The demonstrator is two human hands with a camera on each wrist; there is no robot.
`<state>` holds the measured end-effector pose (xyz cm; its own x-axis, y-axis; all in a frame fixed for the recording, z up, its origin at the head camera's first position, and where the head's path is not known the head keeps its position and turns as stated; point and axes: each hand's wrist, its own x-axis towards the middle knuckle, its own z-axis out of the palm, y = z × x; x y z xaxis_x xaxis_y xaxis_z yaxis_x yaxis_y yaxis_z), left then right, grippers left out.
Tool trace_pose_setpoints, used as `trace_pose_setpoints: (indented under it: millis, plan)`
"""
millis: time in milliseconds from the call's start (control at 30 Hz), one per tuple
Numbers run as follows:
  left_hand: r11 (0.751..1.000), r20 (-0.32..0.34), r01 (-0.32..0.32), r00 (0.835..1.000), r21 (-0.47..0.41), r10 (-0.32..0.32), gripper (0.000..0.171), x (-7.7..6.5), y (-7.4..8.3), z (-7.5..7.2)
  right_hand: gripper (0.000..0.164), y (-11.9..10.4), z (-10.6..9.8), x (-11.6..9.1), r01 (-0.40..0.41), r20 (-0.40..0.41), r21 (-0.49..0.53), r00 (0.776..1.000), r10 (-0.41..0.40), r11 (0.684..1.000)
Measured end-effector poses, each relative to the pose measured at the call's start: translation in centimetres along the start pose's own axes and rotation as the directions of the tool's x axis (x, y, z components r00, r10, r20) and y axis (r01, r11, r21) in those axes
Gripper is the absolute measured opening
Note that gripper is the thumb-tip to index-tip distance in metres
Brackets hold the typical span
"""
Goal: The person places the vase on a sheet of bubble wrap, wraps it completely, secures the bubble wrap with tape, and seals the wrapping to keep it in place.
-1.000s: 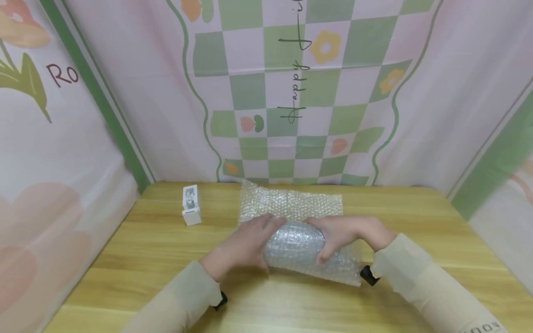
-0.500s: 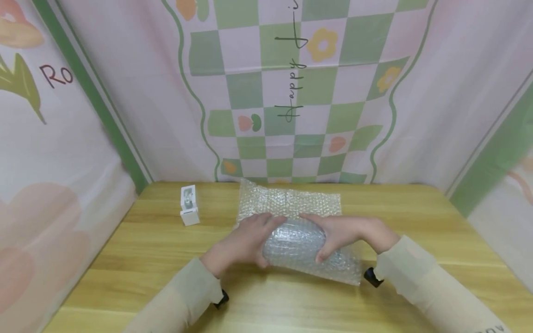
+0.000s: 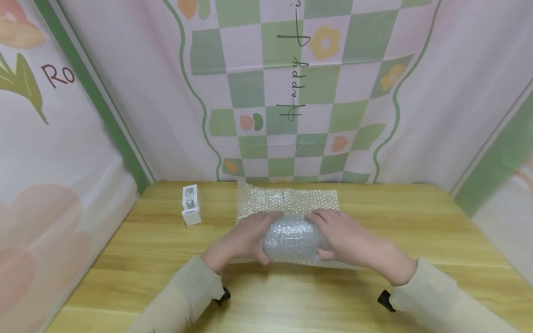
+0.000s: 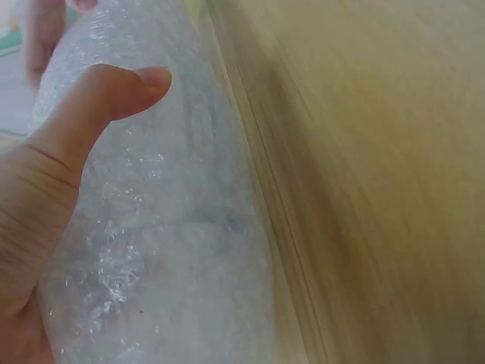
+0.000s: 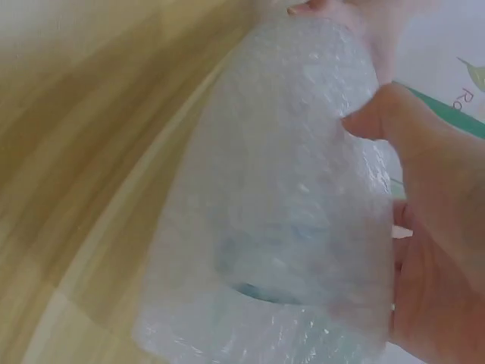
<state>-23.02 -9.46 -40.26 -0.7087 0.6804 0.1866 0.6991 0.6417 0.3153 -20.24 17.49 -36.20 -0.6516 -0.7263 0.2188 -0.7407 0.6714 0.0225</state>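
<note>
A roll of clear bubble wrap (image 3: pixel 291 238) lies across the table's middle in the head view, its flat part spreading toward the back. Through the layers, the right wrist view shows the curved rim of a glass vessel (image 5: pixel 265 294); its exact kind is obscured. My left hand (image 3: pixel 250 235) grips the roll's left end, with the thumb (image 4: pixel 114 92) on the near side. At the other end, my right hand (image 3: pixel 343 233) holds the roll, fingers over the top and thumb in front. Some fingertips are hidden behind the wrap.
A small white box (image 3: pixel 191 206) with a clear item in its top stands at the back left of the wooden table (image 3: pixel 137 259). Behind the table hangs a patterned curtain (image 3: pixel 283 101). Dark wrist devices peek from under both sleeves.
My right hand has turned over the roll's right end, its forearm swinging lower and outward. The wrap's near right corner has drawn in, leaving the roll straighter. The left hand stays almost in place.
</note>
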Motion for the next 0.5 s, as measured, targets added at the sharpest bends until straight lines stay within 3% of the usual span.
trace_pose_setpoints:
  millis: [233, 500]
  plan:
    - [0.998, 0.008, 0.007, 1.0, -0.061, -0.006, 0.122, 0.1, -0.5, 0.1, 0.121, -0.3, 0.7, -0.4, -0.023, 0.037, 0.007, 0.999, 0.023, 1.0]
    - [0.996, 0.011, 0.005, 1.0, -0.09, -0.004, 0.121, 0.4, -0.9, 0.0, 0.122, 0.2, 1.6, 0.1, 0.038, -0.084, -0.069, 0.996, -0.043, 0.997]
